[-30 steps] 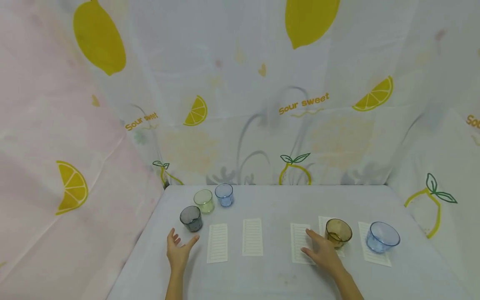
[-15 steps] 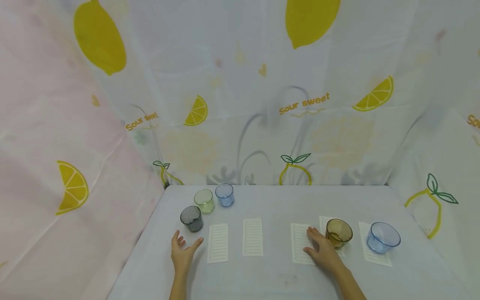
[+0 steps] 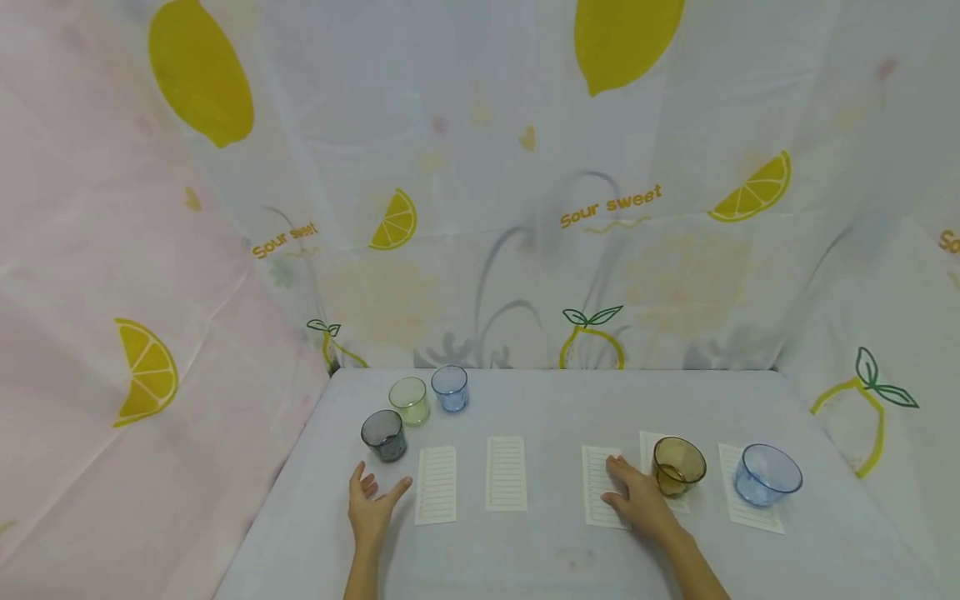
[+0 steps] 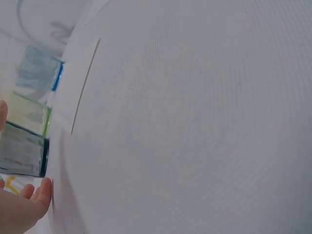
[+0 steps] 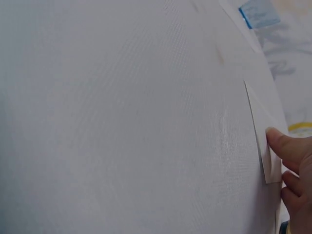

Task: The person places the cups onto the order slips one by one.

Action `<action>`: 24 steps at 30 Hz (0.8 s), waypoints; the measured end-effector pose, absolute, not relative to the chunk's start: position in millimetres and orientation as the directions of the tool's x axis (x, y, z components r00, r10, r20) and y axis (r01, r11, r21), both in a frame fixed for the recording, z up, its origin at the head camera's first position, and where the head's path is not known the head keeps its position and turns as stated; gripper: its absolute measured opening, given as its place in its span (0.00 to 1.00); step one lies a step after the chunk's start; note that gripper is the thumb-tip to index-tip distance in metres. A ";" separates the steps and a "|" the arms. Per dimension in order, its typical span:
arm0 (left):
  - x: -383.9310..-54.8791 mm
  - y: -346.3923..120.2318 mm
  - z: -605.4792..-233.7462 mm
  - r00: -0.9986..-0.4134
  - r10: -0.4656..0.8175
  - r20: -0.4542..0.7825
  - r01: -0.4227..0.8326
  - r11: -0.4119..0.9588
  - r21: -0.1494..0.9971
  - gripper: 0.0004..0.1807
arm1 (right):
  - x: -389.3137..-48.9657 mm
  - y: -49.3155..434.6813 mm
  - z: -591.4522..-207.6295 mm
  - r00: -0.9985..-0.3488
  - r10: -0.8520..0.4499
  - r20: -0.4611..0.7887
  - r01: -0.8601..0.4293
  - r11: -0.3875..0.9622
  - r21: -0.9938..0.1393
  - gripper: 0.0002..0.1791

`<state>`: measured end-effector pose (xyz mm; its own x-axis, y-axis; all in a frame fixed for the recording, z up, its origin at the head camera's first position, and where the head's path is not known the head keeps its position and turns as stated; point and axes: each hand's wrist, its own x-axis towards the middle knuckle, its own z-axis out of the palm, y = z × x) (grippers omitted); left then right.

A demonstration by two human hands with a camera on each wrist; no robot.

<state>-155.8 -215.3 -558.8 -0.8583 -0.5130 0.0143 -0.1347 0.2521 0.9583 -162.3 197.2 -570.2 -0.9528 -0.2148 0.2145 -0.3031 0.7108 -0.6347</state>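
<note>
My left hand (image 3: 369, 512) is held with fingers and thumb spread, just in front of a dark grey glass cup (image 3: 384, 437) and apart from it. Nothing is between its fingers. The right hand (image 3: 643, 502) hovers at or over a lined paper strip (image 3: 600, 492), covering part of its right side; I cannot tell whether it touches the paper. Its fingers are loosely bent and grip nothing. Just right of that hand, an amber glass cup (image 3: 677, 468) stands on another paper strip (image 3: 651, 442). In the right wrist view the thumb (image 5: 278, 136) appears over the strip's edge.
Behind the grey cup stand a green glass cup (image 3: 409, 402) and a blue one (image 3: 450, 389). Two lined strips lie mid-table, a left strip (image 3: 436, 486) and a middle strip (image 3: 507, 473). Far right, a blue cup (image 3: 767, 475) sits on a strip (image 3: 757, 517). A lemon-print cloth (image 3: 480, 275) hangs behind.
My left hand has shifted a little to the right, staying spread near the grey cup. The right hand has barely moved, its fingers slightly closer over the strip. The cups stay in place.
</note>
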 end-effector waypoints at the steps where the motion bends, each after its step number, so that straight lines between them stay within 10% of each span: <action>1: -155.6 -214.6 -558.9 -0.858 -0.513 0.019 -0.131 0.254 0.958 0.51 | -162.4 196.7 -569.6 -0.954 -0.217 0.205 -0.298 0.714 -0.633 0.30; 24: -160.7 -214.6 -556.7 -0.852 -0.522 0.051 -0.094 0.247 0.965 0.51 | -166.7 216.4 -551.8 -0.923 -0.382 0.052 -0.319 0.682 -0.658 0.39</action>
<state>-160.7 -214.6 -556.7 -0.8516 -0.5218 0.0506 -0.0939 0.2468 0.9645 -166.7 216.4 -551.8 -0.9229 -0.3817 0.0515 -0.3189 0.6822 -0.6580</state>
